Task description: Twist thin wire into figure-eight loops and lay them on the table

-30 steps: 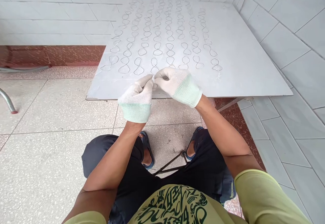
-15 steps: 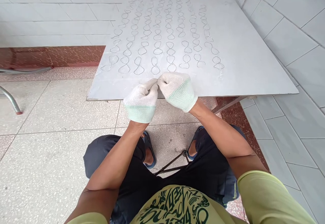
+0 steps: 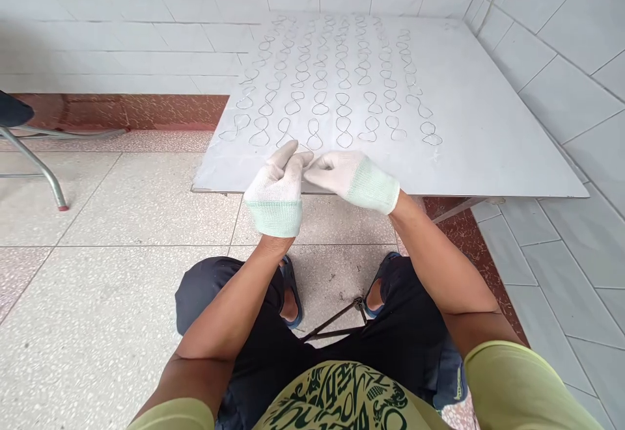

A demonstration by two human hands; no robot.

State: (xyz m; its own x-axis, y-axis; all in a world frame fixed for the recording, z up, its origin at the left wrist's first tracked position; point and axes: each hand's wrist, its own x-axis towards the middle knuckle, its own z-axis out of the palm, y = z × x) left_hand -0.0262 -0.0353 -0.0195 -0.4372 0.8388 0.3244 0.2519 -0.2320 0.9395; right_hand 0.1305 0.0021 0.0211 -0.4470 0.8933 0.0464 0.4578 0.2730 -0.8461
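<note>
Both my hands wear white knit gloves with pale green cuffs and meet above the near edge of a grey-white board (image 3: 493,150). My left hand (image 3: 277,186) pinches a thin wire, mostly hidden by the fingers, with one finger raised. From the right, my right hand (image 3: 349,176) closes thumb and fingers at the same wire, its tips close to the left fingertips. Just beyond the gloves, wire figure-eights (image 3: 344,132) lie on the board in several rows. One of them (image 3: 314,136) lies right behind my fingertips.
White tiled walls (image 3: 146,33) bound the board at the back and right. A metal chair leg (image 3: 51,179) stands on the speckled floor (image 3: 122,287) at left. Between my sandalled feet is a dark metal rod frame (image 3: 336,326).
The view has shifted, so the board sits lower and further right. My right hand has turned flatter, and a left finger has lifted. The faint wire loop below the board's edge no longer shows.
</note>
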